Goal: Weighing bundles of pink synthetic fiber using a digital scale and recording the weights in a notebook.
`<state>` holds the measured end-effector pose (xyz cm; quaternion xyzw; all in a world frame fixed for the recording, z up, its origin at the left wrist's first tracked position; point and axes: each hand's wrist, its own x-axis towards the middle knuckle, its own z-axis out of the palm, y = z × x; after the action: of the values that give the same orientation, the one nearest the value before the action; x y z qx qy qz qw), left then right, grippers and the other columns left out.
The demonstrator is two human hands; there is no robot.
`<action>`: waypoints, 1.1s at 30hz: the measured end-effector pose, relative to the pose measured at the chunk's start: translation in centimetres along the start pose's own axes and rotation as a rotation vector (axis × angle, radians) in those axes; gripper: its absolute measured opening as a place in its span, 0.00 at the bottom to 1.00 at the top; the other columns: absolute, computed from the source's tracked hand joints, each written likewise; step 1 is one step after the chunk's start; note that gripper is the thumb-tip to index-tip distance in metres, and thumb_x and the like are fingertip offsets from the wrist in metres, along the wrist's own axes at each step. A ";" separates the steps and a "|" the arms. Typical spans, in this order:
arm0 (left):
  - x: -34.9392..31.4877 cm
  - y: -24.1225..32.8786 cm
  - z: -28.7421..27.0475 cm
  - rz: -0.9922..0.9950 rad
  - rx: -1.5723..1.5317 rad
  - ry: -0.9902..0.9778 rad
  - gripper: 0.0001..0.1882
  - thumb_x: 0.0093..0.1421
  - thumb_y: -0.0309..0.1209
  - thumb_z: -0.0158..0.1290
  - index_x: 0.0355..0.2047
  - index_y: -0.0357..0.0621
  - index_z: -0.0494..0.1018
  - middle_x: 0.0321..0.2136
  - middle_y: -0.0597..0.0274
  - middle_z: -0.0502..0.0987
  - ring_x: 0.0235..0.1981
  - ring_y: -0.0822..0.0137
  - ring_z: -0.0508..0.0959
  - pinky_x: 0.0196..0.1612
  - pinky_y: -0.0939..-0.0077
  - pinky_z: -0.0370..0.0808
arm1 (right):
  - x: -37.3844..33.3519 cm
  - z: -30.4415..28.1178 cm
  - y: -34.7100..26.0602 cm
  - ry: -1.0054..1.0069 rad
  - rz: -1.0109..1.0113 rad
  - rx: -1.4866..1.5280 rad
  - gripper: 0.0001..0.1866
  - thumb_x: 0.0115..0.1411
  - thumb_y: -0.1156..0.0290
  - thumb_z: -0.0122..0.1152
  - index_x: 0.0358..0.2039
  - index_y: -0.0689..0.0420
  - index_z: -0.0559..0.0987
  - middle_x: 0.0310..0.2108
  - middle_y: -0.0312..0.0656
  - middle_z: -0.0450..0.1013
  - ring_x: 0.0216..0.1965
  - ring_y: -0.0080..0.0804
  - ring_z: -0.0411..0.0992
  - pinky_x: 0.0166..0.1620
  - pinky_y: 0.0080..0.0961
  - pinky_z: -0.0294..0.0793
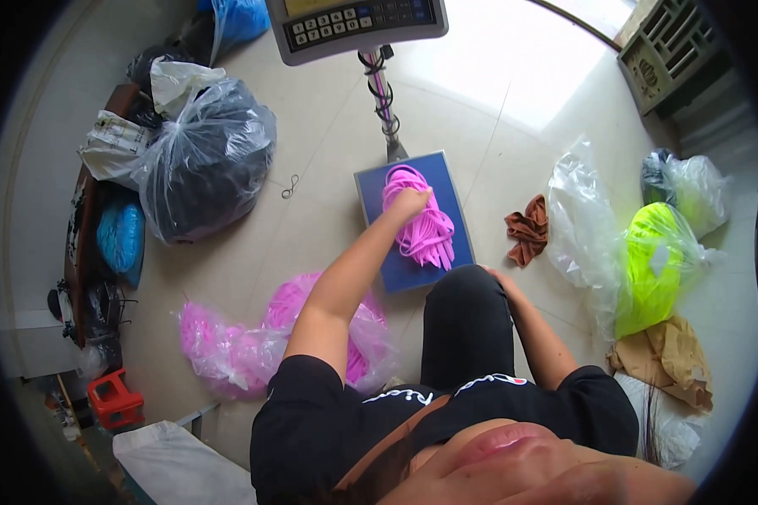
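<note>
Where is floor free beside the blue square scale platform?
Tiled floor lies bare between the platform and the clear plastic bag of black material, save a small dark loop, and between platform and crumpled brown cloth. Crowded: lower left, plastic bags of pink strips; far right, neon-yellow bag.

Left arm [338, 282] outstretched, left hand [411, 202] curled; right hand [498, 279] at bent knee [470, 295]

The scale platform [404, 276] is smooth and faintly glossy; the pink straps [427, 238] on it seem matt cloth, though detail is soft. Right of the platform lie rumpled, matt brown cloth [528, 232] and a glossy, wrinkled plastic bag [577, 219]; smooth, shiny tiles [497, 109] surround it.
</note>
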<state>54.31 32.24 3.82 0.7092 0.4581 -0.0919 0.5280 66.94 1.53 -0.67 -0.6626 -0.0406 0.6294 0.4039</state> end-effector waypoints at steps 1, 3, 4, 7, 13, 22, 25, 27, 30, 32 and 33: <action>-1.6 1.0 0.7 0.174 0.046 -0.001 0.27 0.61 0.47 0.45 0.44 0.31 0.69 0.40 0.45 0.75 0.43 0.57 0.76 0.43 0.64 0.71 | -2.2 0.0 -0.5 -0.068 0.029 0.178 0.23 0.61 0.52 0.46 0.40 0.61 0.76 0.35 0.37 0.74 0.35 0.25 0.70 0.42 0.19 0.68; -7.3 2.2 5.4 0.519 -0.316 0.232 0.24 0.61 0.43 0.45 0.46 0.33 0.69 0.41 0.46 0.75 0.45 0.54 0.74 0.47 0.65 0.69 | -5.7 1.4 -1.4 0.014 -0.149 0.065 0.25 0.62 0.50 0.45 0.44 0.61 0.73 0.39 0.41 0.73 0.41 0.27 0.69 0.46 0.20 0.65; -10.5 2.2 7.4 0.517 -0.275 0.193 0.21 0.61 0.41 0.46 0.48 0.38 0.69 0.42 0.50 0.75 0.43 0.62 0.75 0.48 0.73 0.69 | -7.3 2.1 -1.9 0.111 -0.262 -0.025 0.28 0.62 0.49 0.44 0.48 0.61 0.71 0.43 0.44 0.71 0.46 0.30 0.68 0.50 0.22 0.63; -20.9 0.6 14.4 0.769 0.345 0.382 0.25 0.60 0.39 0.45 0.57 0.44 0.61 0.61 0.49 0.54 0.64 0.52 0.51 0.63 0.55 0.44 | -12.2 6.2 -1.6 0.383 -0.644 -0.850 0.33 0.59 0.56 0.48 0.62 0.55 0.53 0.60 0.58 0.49 0.62 0.54 0.49 0.60 0.42 0.51; -29.0 -7.4 17.3 0.770 0.074 0.340 0.32 0.60 0.43 0.42 0.63 0.51 0.50 0.64 0.52 0.45 0.66 0.50 0.41 0.63 0.48 0.36 | -14.4 11.3 -2.3 0.590 -0.827 -1.077 0.33 0.56 0.58 0.52 0.62 0.46 0.56 0.61 0.55 0.50 0.61 0.53 0.49 0.60 0.46 0.48; -28.8 -11.2 17.2 0.854 0.170 0.376 0.32 0.61 0.49 0.38 0.64 0.54 0.49 0.65 0.56 0.42 0.66 0.52 0.39 0.64 0.52 0.34 | -13.0 12.6 -3.5 0.535 -0.826 -1.069 0.32 0.55 0.53 0.52 0.60 0.45 0.58 0.58 0.55 0.53 0.59 0.52 0.52 0.58 0.46 0.50; -29.1 -11.3 17.2 0.867 0.148 0.431 0.32 0.61 0.48 0.38 0.63 0.54 0.49 0.65 0.56 0.43 0.66 0.51 0.40 0.64 0.52 0.35 | -12.6 12.9 -3.5 0.504 -0.804 -1.081 0.32 0.55 0.53 0.52 0.60 0.45 0.58 0.58 0.55 0.53 0.59 0.52 0.52 0.58 0.45 0.50; -29.3 -11.4 17.3 0.832 0.125 0.442 0.32 0.61 0.48 0.38 0.63 0.54 0.49 0.65 0.56 0.43 0.66 0.51 0.40 0.64 0.52 0.35 | -12.4 13.1 -3.5 0.499 -0.778 -1.115 0.32 0.55 0.53 0.52 0.60 0.45 0.58 0.58 0.55 0.53 0.60 0.52 0.52 0.58 0.45 0.50; -29.4 -11.5 17.4 0.828 0.112 0.478 0.31 0.61 0.47 0.38 0.63 0.54 0.49 0.65 0.56 0.44 0.66 0.51 0.41 0.64 0.52 0.36 | -12.2 13.5 -3.6 0.492 -0.767 -1.158 0.33 0.55 0.52 0.51 0.60 0.45 0.59 0.58 0.54 0.54 0.60 0.51 0.52 0.58 0.45 0.51; -29.5 -11.6 17.2 0.826 0.110 0.494 0.31 0.61 0.47 0.38 0.63 0.54 0.49 0.65 0.56 0.44 0.66 0.51 0.41 0.64 0.52 0.36 | -12.0 13.7 -3.7 0.481 -0.814 -1.130 0.33 0.54 0.52 0.51 0.60 0.45 0.59 0.58 0.54 0.54 0.59 0.51 0.52 0.58 0.46 0.51; -29.5 -11.5 17.1 0.821 0.102 0.499 0.31 0.61 0.47 0.38 0.63 0.54 0.49 0.65 0.56 0.44 0.66 0.51 0.41 0.64 0.52 0.36 | -12.0 13.9 -3.7 0.493 -0.768 -1.165 0.33 0.54 0.51 0.51 0.59 0.45 0.59 0.58 0.54 0.54 0.59 0.51 0.52 0.58 0.46 0.51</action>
<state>35.13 1.93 6.97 0.8569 0.2479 0.2744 0.3591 54.17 4.03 12.75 -0.8308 -0.5053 0.1529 0.1761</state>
